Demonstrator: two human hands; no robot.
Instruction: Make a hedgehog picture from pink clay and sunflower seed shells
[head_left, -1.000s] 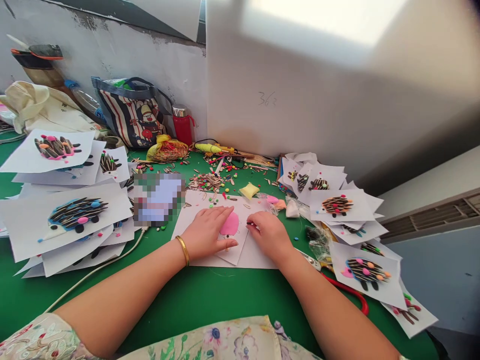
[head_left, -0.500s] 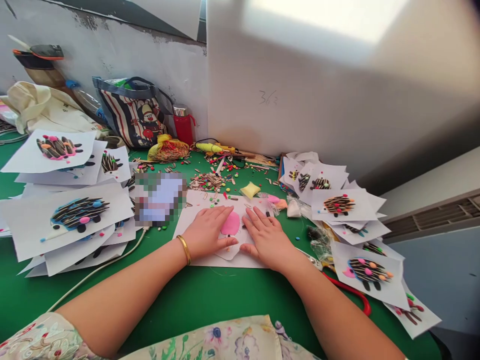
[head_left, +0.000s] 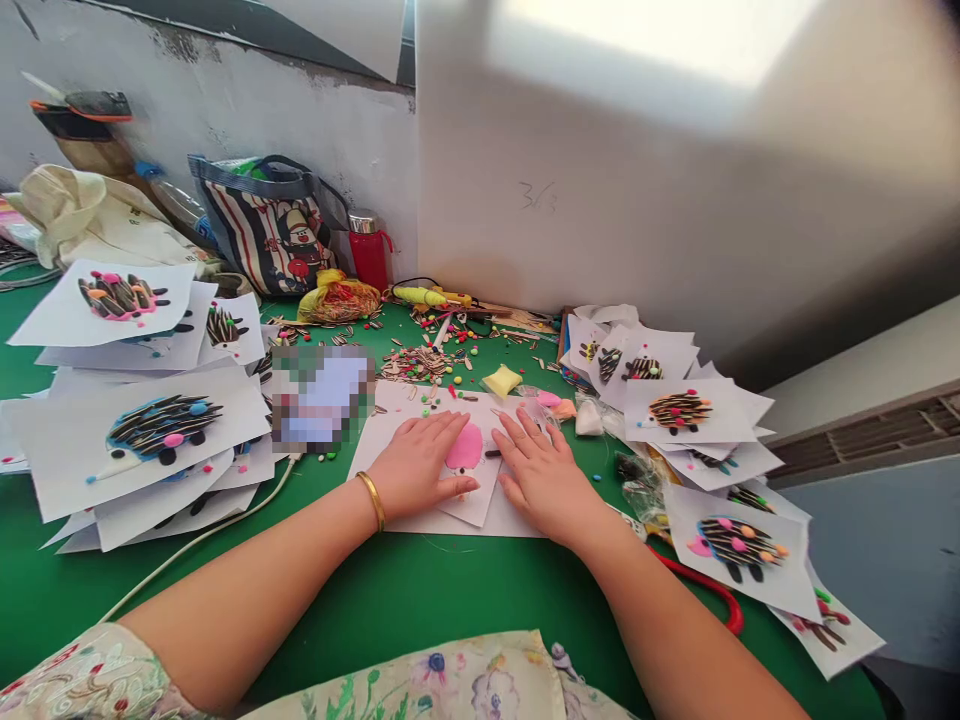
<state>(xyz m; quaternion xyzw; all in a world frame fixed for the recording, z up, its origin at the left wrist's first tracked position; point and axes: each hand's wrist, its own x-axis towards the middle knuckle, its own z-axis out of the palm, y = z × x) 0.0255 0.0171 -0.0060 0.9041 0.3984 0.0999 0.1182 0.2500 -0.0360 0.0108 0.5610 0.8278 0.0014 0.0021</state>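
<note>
A small white card (head_left: 474, 508) with a flattened pink clay shape (head_left: 465, 447) on it lies on a larger white sheet (head_left: 379, 420). My left hand (head_left: 424, 458) rests flat over the card's left side, fingers stretched out and thumb beside the pink shape. On the right, my right hand (head_left: 546, 475) lies flat with its fingers spread, palm down on the sheet. Small dark pieces show near the pink shape, one of them close to my right fingertips. Neither hand holds anything.
Stacks of hedgehog cards stand left (head_left: 157, 430) and right (head_left: 739, 540). Behind the sheet lie loose seeds (head_left: 412, 362), beads and yellow clay (head_left: 501, 380). A blurred phone (head_left: 322, 400) with a cable lies left; red-handled scissors (head_left: 697, 575) lie right. A red bottle (head_left: 369, 255) stands behind.
My right hand has slid slightly to the right, away from the pink shape, uncovering more of the small card and a dark piece. My left hand stays in place.
</note>
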